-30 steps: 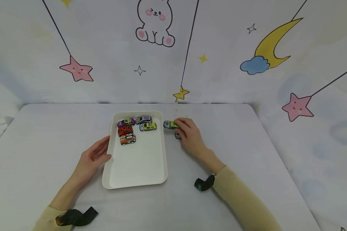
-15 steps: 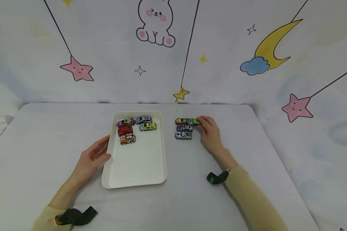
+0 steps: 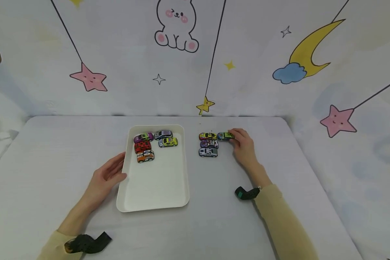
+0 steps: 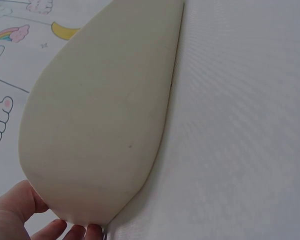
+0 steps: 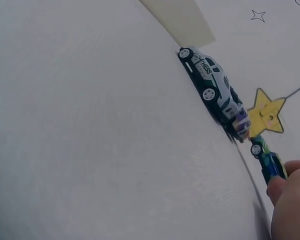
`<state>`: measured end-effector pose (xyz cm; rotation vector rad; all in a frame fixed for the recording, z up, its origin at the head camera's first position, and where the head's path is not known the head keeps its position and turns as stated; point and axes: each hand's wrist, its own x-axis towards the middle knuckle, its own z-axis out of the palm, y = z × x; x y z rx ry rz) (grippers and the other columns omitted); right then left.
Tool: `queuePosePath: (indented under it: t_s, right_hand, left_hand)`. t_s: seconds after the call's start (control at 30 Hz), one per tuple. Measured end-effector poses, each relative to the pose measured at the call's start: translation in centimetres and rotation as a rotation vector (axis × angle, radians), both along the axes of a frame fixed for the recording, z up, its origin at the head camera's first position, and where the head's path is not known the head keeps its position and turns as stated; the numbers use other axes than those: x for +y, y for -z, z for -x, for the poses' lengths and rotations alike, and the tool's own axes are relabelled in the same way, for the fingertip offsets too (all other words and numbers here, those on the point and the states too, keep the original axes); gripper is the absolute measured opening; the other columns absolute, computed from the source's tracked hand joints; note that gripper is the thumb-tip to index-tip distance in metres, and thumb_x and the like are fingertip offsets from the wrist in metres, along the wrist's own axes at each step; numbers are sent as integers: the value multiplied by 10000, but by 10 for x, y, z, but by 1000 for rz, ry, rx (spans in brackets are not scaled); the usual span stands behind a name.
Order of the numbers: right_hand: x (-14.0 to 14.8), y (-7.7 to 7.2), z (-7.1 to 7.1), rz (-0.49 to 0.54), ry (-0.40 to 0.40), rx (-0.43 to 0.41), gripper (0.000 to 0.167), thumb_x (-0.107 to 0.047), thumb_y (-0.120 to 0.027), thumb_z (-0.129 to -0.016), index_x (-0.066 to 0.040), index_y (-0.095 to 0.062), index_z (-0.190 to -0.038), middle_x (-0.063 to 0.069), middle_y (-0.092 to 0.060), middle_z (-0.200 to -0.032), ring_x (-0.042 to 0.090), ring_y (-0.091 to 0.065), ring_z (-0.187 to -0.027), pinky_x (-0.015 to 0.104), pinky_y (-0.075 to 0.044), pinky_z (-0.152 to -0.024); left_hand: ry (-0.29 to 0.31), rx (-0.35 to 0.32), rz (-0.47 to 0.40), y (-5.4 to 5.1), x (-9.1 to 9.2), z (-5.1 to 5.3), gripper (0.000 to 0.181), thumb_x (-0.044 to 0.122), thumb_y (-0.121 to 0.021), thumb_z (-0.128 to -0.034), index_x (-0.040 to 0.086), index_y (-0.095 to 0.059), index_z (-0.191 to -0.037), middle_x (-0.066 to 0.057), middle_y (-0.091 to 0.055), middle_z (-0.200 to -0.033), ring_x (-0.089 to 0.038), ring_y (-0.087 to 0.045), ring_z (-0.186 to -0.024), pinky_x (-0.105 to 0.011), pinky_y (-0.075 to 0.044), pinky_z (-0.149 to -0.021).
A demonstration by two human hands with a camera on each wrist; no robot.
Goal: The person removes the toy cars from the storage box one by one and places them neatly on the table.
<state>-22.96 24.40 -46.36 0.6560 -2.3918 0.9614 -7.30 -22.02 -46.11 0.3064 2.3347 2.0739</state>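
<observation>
In the head view, my right hand [image 3: 244, 147] pinches the rear end of a green-and-blue toy car [image 3: 225, 136], right of a short column of toy cars. That column has a yellow toy car [image 3: 207, 136] at the back, a dark purple-and-white one [image 3: 209, 143] in the middle and a silver-white one [image 3: 208, 152] in front. The right wrist view shows the thumb and a finger around the green-and-blue car [image 5: 271, 161]. My left hand [image 3: 104, 179] holds the left side of a white tray [image 3: 156, 191], thumb over its rim and fingers against its outer wall [image 4: 100, 125].
Inside the tray, toward the back, lie a purple toy car [image 3: 143, 137], a red one [image 3: 142, 146], an orange-and-white one [image 3: 145, 156], a grey one [image 3: 163, 134] and a yellow-green one [image 3: 168, 142]. A cartoon-printed backdrop [image 3: 130, 72] rises behind the white table [image 3: 221, 224].
The right hand has moved right with the green-and-blue toy car, from beside the tray's right rim to the right of the other cars. Left hand and tray stay in place.
</observation>
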Motion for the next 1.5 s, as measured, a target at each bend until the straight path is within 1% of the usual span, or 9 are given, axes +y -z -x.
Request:
queuePosePath:
  t_s: [0.17,0.3,0.53,0.77,0.9,1.03,1.3,1.5]
  right_hand:
    - [3,2,-1,-44,22,-84,338,106,-670,-877,27,-672,-1206,172,-640,-1201,340,-594,-1153,462,-505,-1012]
    - [2,3,-1,-78,19,-118,335,87,-660,-895,17,-662,-1222,162,-628,-1226,334,-586,-1174,465,-505,-1021]
    - [-1,2,-1,-76,16,-100,339,98,-643,-905,28,-650,-1237,169,-624,-1236,336,-582,-1183,459,-503,-1029]
    - [-4,3,-3,-96,34,-119,357,72,-646,-914,21,-639,-1267,165,-620,-1279,334,-575,-1213,464,-500,-1044]
    - [-4,4,-3,-104,47,-89,367,74,-661,-899,30,-637,-1263,178,-621,-1271,344,-575,-1212,475,-493,-1054]
    - [-2,4,-3,-91,62,-55,383,72,-682,-879,36,-636,-1258,191,-622,-1261,358,-573,-1212,486,-483,-1061]
    - [-1,2,-5,-70,60,-74,393,46,-683,-890,32,-625,-1278,198,-609,-1282,360,-557,-1236,483,-468,-1076]
    - [-2,2,-6,-46,51,-39,395,49,-700,-868,43,-633,-1258,203,-615,-1269,368,-562,-1226,496,-471,-1064]
  left_hand:
    - [5,-1,-1,1,2,0,627,-8,-599,-975,-67,-303,-1524,-334,-271,-1565,54,-440,-1337,-98,-416,-1049]
    - [2,5,-18,1,1,0,621,-22,-597,-971,-68,-312,-1521,-316,-286,-1568,48,-446,-1340,-100,-416,-1054]
    - [5,16,-14,0,0,0,620,-22,-596,-972,-64,-313,-1522,-298,-302,-1571,38,-449,-1344,-104,-423,-1051]
    - [0,17,1,0,-1,-1,618,-26,-599,-969,-60,-322,-1521,-274,-320,-1573,42,-451,-1343,-97,-421,-1048]
    - [2,20,14,1,-1,-1,617,-21,-598,-971,-54,-324,-1523,-276,-318,-1574,47,-446,-1344,-94,-420,-1046]
    - [4,21,16,1,0,1,616,-12,-598,-975,-50,-323,-1524,-288,-310,-1572,45,-446,-1344,-99,-420,-1048]
    - [0,8,16,-1,0,1,616,-7,-601,-975,-53,-324,-1522,-298,-308,-1568,53,-452,-1333,-95,-424,-1041]
    - [0,6,14,-2,1,0,619,-5,-602,-974,-51,-322,-1524,-284,-314,-1572,55,-451,-1334,-96,-423,-1043]
